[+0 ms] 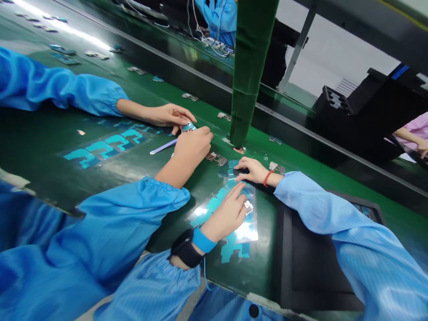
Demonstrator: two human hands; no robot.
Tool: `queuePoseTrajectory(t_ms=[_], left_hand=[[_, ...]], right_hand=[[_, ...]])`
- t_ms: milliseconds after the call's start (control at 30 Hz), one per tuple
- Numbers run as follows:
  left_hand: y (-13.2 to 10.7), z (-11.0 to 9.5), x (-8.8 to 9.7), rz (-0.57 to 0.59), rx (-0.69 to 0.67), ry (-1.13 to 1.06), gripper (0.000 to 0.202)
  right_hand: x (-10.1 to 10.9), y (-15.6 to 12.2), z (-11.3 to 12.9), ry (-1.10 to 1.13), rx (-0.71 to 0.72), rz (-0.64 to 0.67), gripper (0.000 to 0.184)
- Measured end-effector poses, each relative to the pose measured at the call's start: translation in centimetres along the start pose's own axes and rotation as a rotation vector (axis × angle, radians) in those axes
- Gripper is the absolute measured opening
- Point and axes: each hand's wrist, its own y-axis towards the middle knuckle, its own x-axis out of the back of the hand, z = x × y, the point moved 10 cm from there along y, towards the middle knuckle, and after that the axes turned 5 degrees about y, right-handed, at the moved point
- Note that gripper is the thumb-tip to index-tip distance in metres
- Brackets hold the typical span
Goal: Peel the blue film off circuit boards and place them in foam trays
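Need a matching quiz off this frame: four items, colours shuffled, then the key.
Items:
1. bracelet by the right hand
2. wrist band behind the left hand
3. tray on the bench
4. post standing beyond the hands

Colours:
A. green
B. blue
C. red
D. black

Pairs: 1-C, 2-B, 3-D, 4-A

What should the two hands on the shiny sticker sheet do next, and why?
Probably the right hand should start peeling at the far end: it touches there, while the left hand lies flat on the sticker sheet, pinning it.
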Motion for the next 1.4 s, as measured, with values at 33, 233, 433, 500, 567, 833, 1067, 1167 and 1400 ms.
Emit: queuePoseTrajectory(t_ms=[33,233,433,500,567,833,1067,1167,1400], left_hand=[[0.1,0.1,-0.1,-0.005,0.001,0.004,0.024],[0.3,0.4,-0.5,-0.009,0.005,0.041,0.024],[0.2,0.1,-0.3,0.002,0.002,0.061,0.026],[0.1,0.0,-0.4,0.001,0.001,0.062,0.025],[0.1,-0.1,-0.7,0.000,-0.005,0.059,0.024],[0.2,-0.5,-1.5,-0.012,-0.020,0.051,0.023],[0.0,-0.7,-1.4,-0.015,-0.010,0.063,0.023],[-0.1,-0.7,-1.3,-0.024,-0.008,0.057,0.021],[-0.1,-1.0,-0.8,-0.030,0.016,0.010,0.019]], right_hand=[[0.1,0.0,-0.2,0.024,-0.021,-0.020,0.031],[0.7,0.1,-0.3,0.090,-0.110,-0.118,0.003],[2.1,0.3,-2.4,0.166,-0.257,-0.206,0.022],[3.9,-0.1,-3.0,0.173,-0.292,-0.281,0.026],[6.0,-1.0,-3.2,0.164,-0.308,-0.370,0.031],[6.8,-2.8,-1.7,0.078,-0.258,-0.356,0.021],[1.9,-0.2,-0.1,-0.100,-0.087,0.019,0.056],[1.6,-0.3,0.6,-0.169,-0.059,0.047,0.036],[2.8,-0.9,1.2,-0.091,-0.170,-0.118,0.008]])
